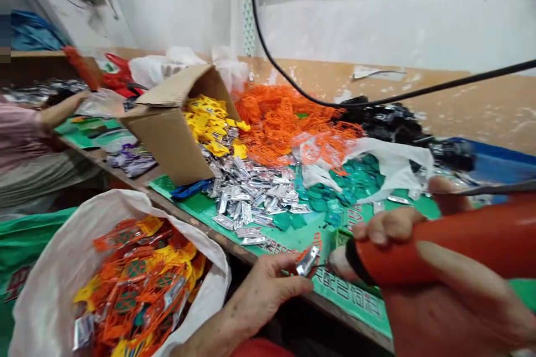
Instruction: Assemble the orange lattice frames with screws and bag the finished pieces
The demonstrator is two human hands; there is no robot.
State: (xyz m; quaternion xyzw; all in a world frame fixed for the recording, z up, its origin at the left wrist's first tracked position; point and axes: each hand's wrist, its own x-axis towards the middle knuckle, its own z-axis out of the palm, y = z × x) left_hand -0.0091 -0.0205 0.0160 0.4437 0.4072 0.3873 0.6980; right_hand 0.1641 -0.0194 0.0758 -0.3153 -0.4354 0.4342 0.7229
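Observation:
Pinched between the thumb and fingers of my left hand (272,284) is a small orange plastic part with a silver plate (307,261), just over the table's front edge. My right hand (452,301) is wrapped round a thick orange electric screwdriver (452,237) with a black collar. Its thin bit points left and meets or nearly meets the held part; I cannot tell if it touches. Beyond my hands lies a pile of silver plates (247,195). Teal plastic pieces (360,178) are spread to their right.
Yellow parts (209,122) spill from a tipped cardboard box (167,139). Orange lattice pieces (285,122) are heaped by the wall. A white sack (31,301) of mixed parts stands at lower left. One black cable (288,81) hangs across. At far left another person's arm (62,111) reaches over the table.

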